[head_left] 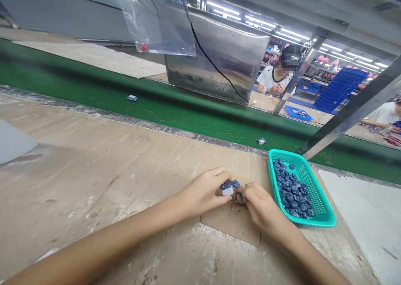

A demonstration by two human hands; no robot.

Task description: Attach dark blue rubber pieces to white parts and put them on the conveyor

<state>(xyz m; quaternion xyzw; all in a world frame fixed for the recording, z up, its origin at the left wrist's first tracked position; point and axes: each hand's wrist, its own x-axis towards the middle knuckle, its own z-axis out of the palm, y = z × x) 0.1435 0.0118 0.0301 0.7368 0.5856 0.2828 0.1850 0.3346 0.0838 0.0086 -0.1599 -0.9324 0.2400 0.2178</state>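
Observation:
Between the thumb and fingers of my left hand (pixel 209 191) is a small dark blue and white plastic piece (pixel 228 189), tilted, with a blue arm reaching to the right. My right hand (pixel 258 201) is close beside it, fingers pinched together; what they hold is hidden. A small dark round thing (pixel 239 198) shows by the right fingertips, and I cannot tell whether they grip it. Both hands work over a brown cardboard sheet (pixel 232 226) dotted with tiny shiny bits.
A teal basket (pixel 327 216) of many dark blue plastic pieces (pixel 293 191) stands to the right. Beyond the bench runs a green belt (pixel 194 120) carrying small blue and white pieces. A metal post (pixel 351 109) slants up behind the basket. Across the belt sits a person (pixel 277 80).

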